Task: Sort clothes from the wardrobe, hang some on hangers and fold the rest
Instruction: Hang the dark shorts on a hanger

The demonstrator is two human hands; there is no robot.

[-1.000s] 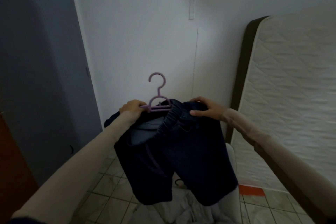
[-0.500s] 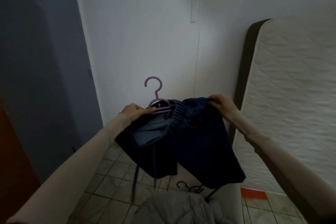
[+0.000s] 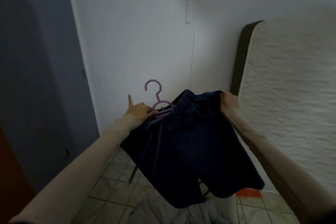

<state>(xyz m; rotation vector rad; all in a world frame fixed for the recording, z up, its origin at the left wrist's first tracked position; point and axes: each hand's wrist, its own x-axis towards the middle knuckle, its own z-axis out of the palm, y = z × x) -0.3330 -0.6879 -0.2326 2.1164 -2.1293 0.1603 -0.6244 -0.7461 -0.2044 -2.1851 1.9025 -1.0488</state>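
A grey wardrobe (image 3: 36, 69) is standing along the left edge, with a white wall (image 3: 136, 32) beside it running to the room's corner.

The left hand (image 3: 139, 110) is gripping the hanger (image 3: 160, 104) at its left shoulder, fingers curled on it and one finger sticking straight up. The purple hanger is standing upright, hook at the top with its open side facing left, and its bar is running left to right, slightly tilted down toward the left. It is sitting inside the waistband of the shorts (image 3: 190, 147).

The dark denim shorts are hanging in mid-air between the two hands, in front of the corner, waistband up and legs pointing down toward the floor (image 3: 116, 183); the waistband is rising toward the right. A drawstring is dangling from the waist.

The right hand (image 3: 229, 101) is pinching the right end of the waistband, fingers closed around the cloth.

Below, pale tiles are covering the floor, with crumpled light cloth (image 3: 163, 212) lying at the bottom edge and an orange patch (image 3: 248, 193) to its right. A quilted mattress (image 3: 291, 96) is leaning upright on the right.
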